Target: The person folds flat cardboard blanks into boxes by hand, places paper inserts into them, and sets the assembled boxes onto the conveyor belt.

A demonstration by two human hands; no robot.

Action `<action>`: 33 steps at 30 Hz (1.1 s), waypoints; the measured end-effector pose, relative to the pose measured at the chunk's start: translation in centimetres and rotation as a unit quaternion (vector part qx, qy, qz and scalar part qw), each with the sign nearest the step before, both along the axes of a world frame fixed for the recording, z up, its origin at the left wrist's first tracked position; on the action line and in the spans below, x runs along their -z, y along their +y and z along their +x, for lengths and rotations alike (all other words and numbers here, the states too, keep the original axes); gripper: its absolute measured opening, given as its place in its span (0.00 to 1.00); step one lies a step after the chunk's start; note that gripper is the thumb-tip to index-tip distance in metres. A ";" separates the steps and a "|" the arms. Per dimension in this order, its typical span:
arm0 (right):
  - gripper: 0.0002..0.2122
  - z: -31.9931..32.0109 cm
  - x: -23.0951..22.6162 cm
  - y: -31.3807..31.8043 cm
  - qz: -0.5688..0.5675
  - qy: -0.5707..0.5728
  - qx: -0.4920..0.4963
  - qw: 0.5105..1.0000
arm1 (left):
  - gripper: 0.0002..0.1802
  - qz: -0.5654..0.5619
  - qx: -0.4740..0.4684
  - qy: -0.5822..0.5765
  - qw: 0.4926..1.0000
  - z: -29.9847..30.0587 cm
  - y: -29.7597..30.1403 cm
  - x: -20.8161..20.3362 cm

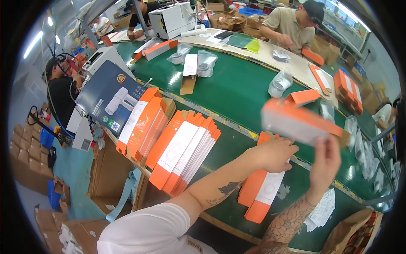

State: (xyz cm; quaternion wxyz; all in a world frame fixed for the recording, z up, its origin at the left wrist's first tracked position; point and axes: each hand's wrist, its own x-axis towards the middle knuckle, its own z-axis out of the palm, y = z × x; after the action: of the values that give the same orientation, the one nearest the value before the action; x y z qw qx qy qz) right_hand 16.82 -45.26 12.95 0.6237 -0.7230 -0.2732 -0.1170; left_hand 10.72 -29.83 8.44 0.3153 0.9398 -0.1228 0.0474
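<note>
I hold an orange and white carton box (296, 122) in the air over the green conveyor belt (232, 91); it is blurred from motion. My left hand (272, 154) grips its lower left side from beneath. My right hand (325, 163) holds its right end with the fingers raised. Below my hands lies a flat orange and white carton (260, 192) on the belt's near edge. Two stacks of flat orange cartons (184, 152) (141, 127) lean at my left.
A dark blue display box (108, 97) stands at the far left. Plastic-bagged parts (279, 84) and orange boxes (347, 89) lie along the belt. A person in a beige shirt (292, 25) works across it. Paper leaflets (322, 209) sit at lower right, cardboard boxes on the floor.
</note>
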 end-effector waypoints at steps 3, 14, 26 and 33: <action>0.09 -0.4 0.3 1.2 -0.115 -0.050 -0.009 0.992 | 0.31 -0.036 0.029 0.185 0.982 0.2 0.1 -0.9; 0.09 -0.2 0.7 0.5 -0.014 -0.050 0.043 0.998 | 0.31 0.046 0.036 0.016 0.998 -0.2 -0.7 0.6; 0.09 -0.6 0.4 0.5 0.098 -0.022 0.078 0.992 | 0.31 -0.008 0.029 0.094 0.995 0.3 -1.2 0.2; 0.09 0.8 1.1 -0.4 -0.116 0.018 -0.081 0.990 | 0.29 0.024 0.076 0.168 0.983 -0.7 0.6 -0.1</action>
State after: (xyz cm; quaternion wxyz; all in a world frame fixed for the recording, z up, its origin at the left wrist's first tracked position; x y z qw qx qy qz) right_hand 17.62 -45.62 11.80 0.5481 -0.7677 -0.3315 -0.0204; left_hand 10.06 -29.28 8.52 0.3115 0.9296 -0.1406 -0.1383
